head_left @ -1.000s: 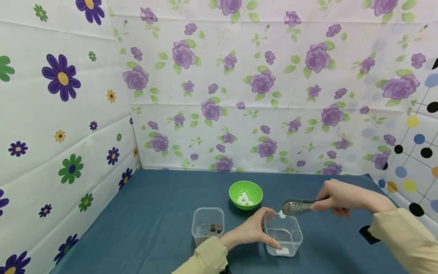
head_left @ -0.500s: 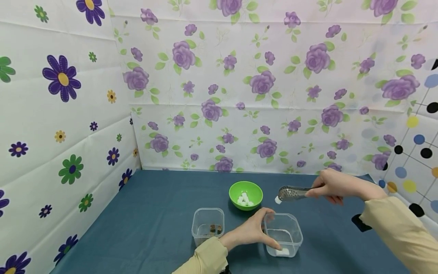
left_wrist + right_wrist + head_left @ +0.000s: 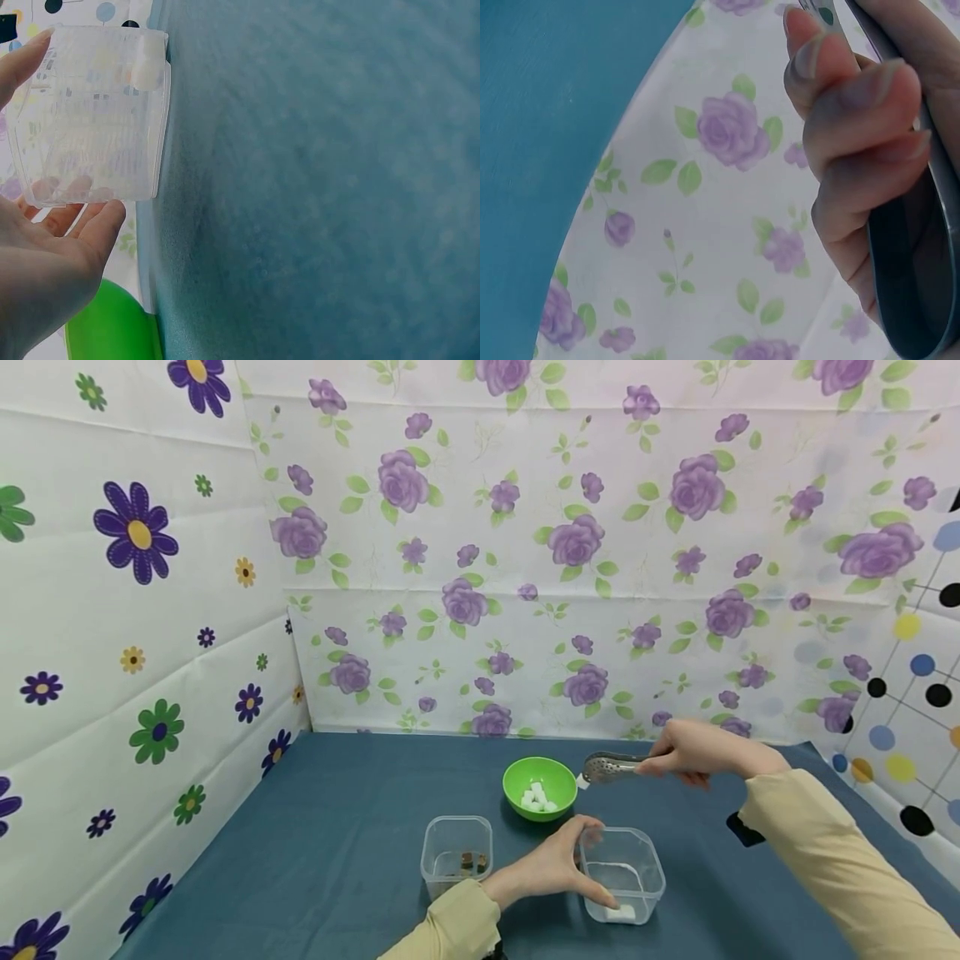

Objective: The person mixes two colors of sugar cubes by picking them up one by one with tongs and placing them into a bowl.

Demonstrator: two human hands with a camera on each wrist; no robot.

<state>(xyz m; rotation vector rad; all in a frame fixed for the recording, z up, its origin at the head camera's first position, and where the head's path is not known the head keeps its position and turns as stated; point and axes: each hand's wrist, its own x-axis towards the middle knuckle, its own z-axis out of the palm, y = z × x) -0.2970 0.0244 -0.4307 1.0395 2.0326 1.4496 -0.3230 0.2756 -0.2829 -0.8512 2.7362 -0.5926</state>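
My right hand (image 3: 693,752) grips metal tongs (image 3: 611,767) with perforated ends; their tips pinch a small white cube (image 3: 582,781) beside the right rim of the green bowl (image 3: 513,793). Several white pieces (image 3: 537,797) lie in that bowl. In the right wrist view, curled fingers (image 3: 862,127) wrap the tongs' handle (image 3: 922,315). My left hand (image 3: 551,864) grips a clear plastic container (image 3: 637,860) by its left side, thumb near the front and fingers at the back. One white piece (image 3: 621,912) lies at the container's front; the left wrist view shows this white piece (image 3: 148,64) too.
A second clear container (image 3: 457,831) with small brown pieces (image 3: 472,861) stands left of my left forearm. Blue cloth (image 3: 360,810) covers the table. A floral sheet (image 3: 465,527) hangs behind, with patterned sheets at both sides. A black patch (image 3: 744,829) shows beside the right sleeve.
The tongs with the white cube have moved left and away from me, from over the clear container's back rim to the green bowl's right edge. My left hand has stayed on the container.
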